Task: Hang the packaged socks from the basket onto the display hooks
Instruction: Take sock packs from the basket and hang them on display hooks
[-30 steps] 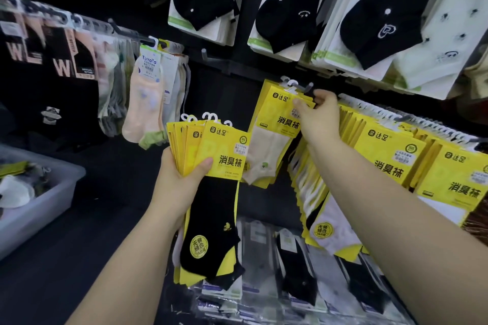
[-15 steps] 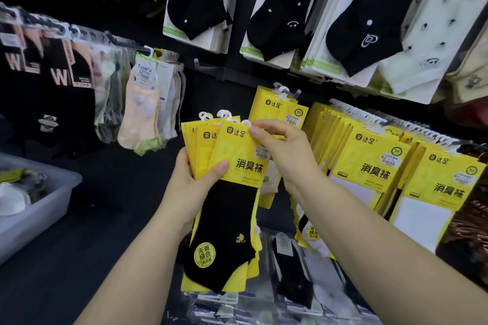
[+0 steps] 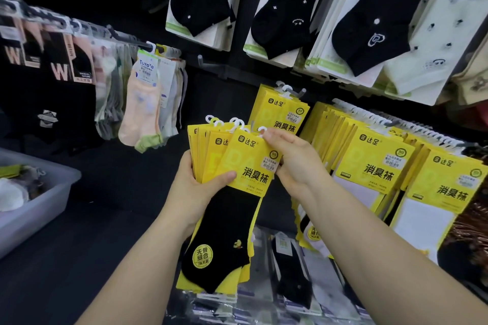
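while left hand grips, sock packs stand upright.

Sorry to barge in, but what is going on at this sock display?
A person is stocking socks. The left hand holds a stack of yellow sock packs, while the right hand pinches the top corner of the front pack. Similar yellow packs hang on the display hook above, and the grey basket sits at left.
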Motion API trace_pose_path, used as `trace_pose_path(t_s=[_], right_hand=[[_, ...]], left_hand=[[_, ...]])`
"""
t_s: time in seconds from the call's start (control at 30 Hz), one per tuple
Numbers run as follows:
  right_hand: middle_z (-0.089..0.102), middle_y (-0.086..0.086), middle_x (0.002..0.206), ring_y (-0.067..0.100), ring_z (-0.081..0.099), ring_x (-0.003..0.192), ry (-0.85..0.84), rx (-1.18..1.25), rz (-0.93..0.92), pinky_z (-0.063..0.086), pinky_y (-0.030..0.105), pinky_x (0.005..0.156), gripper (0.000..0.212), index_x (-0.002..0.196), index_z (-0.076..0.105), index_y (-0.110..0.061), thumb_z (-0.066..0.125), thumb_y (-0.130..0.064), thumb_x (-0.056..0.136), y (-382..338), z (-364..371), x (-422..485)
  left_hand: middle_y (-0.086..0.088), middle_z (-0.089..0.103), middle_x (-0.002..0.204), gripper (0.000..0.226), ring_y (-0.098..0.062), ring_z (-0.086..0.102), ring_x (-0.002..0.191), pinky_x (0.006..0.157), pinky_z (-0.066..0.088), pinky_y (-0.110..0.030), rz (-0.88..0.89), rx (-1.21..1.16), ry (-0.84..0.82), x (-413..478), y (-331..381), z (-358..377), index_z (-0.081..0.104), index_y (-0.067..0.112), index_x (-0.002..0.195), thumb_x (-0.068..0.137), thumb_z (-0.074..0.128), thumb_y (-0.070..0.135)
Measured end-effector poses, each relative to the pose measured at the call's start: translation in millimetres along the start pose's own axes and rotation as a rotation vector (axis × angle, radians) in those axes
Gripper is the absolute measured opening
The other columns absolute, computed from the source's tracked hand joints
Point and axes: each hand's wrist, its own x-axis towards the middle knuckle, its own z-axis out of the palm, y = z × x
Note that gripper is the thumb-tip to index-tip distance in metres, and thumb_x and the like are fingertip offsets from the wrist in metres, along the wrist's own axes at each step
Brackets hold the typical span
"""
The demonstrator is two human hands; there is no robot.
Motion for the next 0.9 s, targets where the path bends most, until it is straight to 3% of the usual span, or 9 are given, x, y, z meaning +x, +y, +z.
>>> trace_pose_path(t_s=[0.13,0.23,0.3,0.43,0.57,0.6,0.7,0.8,0.9], right_hand=[[0.073,0.004,0.088,0.016,0.070,0.075,0.087,-0.011,-0.037,0.059,0.038,0.058,0.006,0.089,0.069,-0.018,0.063,-0.019,0.090,4.1,1.2,0.2],[0.072,0.008,0.096,0.021,0.068,0.088,0.145,0.001,-0.064,0.058,0.040,0.074,0.006,0.090,0.069,-0.016,0.062,-0.017,0.090,2.8,2.3,0.7],[0.071,0.004,0.094,0.014,0.068,0.083,0.187,0.022,-0.102,0.058,0.029,0.070,0.007,0.092,0.069,-0.016,0.062,-0.016,0.090,-3.4,-2.2,0.8],[0.070,-0.010,0.088,-0.001,0.063,0.080,0.314,-0.061,-0.230,0.046,0.015,0.061,0.008,0.084,0.068,-0.025,0.064,-0.021,0.089,-27.8,-16.0,7.9],[0.070,-0.005,0.096,0.012,0.063,0.095,0.365,-0.170,-0.318,0.052,0.026,0.075,0.015,0.080,0.068,-0.028,0.062,-0.020,0.090,-47.1,-16.2,27.9],[0.070,-0.005,0.095,0.014,0.063,0.094,0.359,-0.186,-0.326,0.053,0.028,0.073,0.018,0.077,0.068,-0.029,0.062,-0.019,0.091,-49.9,-13.7,33.7],[0.066,-0.017,0.080,0.003,0.058,0.075,0.354,-0.269,-0.328,0.047,0.011,0.047,0.023,0.071,0.067,-0.030,0.062,-0.018,0.090,-54.5,-6.3,52.5],[0.060,-0.015,0.076,0.000,0.050,0.062,0.421,-0.334,-0.289,0.042,0.009,0.042,0.012,0.086,0.070,-0.023,0.062,-0.014,0.090,-53.3,-6.2,67.2],[0.057,-0.003,0.098,0.008,0.056,0.076,0.511,-0.356,-0.312,0.053,0.022,0.068,0.025,0.113,0.059,-0.012,0.062,-0.012,0.089,-46.2,-10.2,66.0]], left_hand=[[0.008,0.070,0.105,0.063,-0.016,0.066,0.101,0.092,0.052,-0.043,0.001,-0.015,0.009,-0.8,-2.4,3.5,0.054,0.043,0.103,0.046,0.078,0.054],[0.009,0.072,0.101,0.058,-0.016,0.068,0.098,0.084,0.054,-0.037,-0.020,-0.052,0.012,-0.7,-4.9,4.9,0.055,0.038,0.106,0.053,0.072,0.056],[0.009,0.072,0.098,0.053,-0.015,0.069,0.094,0.074,0.054,-0.030,-0.022,-0.069,0.037,0.5,-6.0,2.7,0.056,0.037,0.106,0.058,0.070,0.054],[0.009,0.071,0.100,0.031,-0.012,0.069,0.094,0.080,0.053,-0.033,0.013,-0.031,0.142,6.4,-6.3,-11.1,0.056,0.038,0.102,0.076,0.071,0.039],[0.019,0.065,0.094,0.027,0.004,0.064,0.082,0.068,0.046,-0.018,0.092,0.136,0.224,10.7,-4.9,-26.4,0.052,0.038,0.102,0.082,0.070,0.034],[0.019,0.063,0.096,0.031,0.003,0.062,0.083,0.068,0.044,-0.017,0.098,0.174,0.239,11.0,-4.9,-28.8,0.050,0.037,0.106,0.082,0.069,0.035],[0.020,0.060,0.098,0.037,0.003,0.057,0.089,0.067,0.042,-0.017,0.096,0.223,0.245,10.9,-5.4,-31.8,0.046,0.038,0.111,0.082,0.069,0.036],[0.019,0.061,0.100,0.034,0.001,0.058,0.092,0.068,0.044,-0.018,0.086,0.230,0.227,10.8,-5.2,-30.7,0.046,0.042,0.105,0.081,0.070,0.037],[0.014,0.064,0.106,0.036,-0.008,0.062,0.098,0.078,0.050,-0.028,0.060,0.208,0.196,11.3,-4.7,-28.3,0.047,0.041,0.108,0.080,0.070,0.041]])
